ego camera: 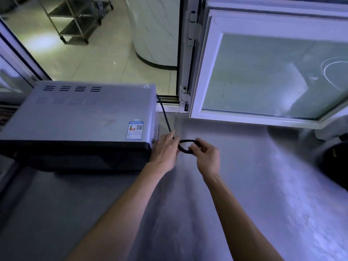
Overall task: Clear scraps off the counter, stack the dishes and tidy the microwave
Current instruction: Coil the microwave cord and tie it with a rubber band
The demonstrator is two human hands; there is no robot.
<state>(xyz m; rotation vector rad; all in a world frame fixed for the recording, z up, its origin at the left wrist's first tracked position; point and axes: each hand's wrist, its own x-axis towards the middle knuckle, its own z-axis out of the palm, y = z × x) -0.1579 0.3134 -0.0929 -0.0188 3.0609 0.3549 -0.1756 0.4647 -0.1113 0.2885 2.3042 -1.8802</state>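
Observation:
A grey microwave [81, 113] with a black front sits on the steel counter [254, 185] at the left. Its black power cord [164, 113] runs from the back right corner down to my hands and bends into a small loop between them. My left hand [165, 151] rests by the microwave's right front corner, closed on the cord. My right hand [205, 155] pinches the loop's right side with thumb and fingers.
An open white-framed window sash [263, 72] leans over the counter at the back right. A dark object [335, 162] sits at the right edge. Beyond the opening lie a tiled floor, a metal trolley [75, 21] and a white marbled column [156, 29].

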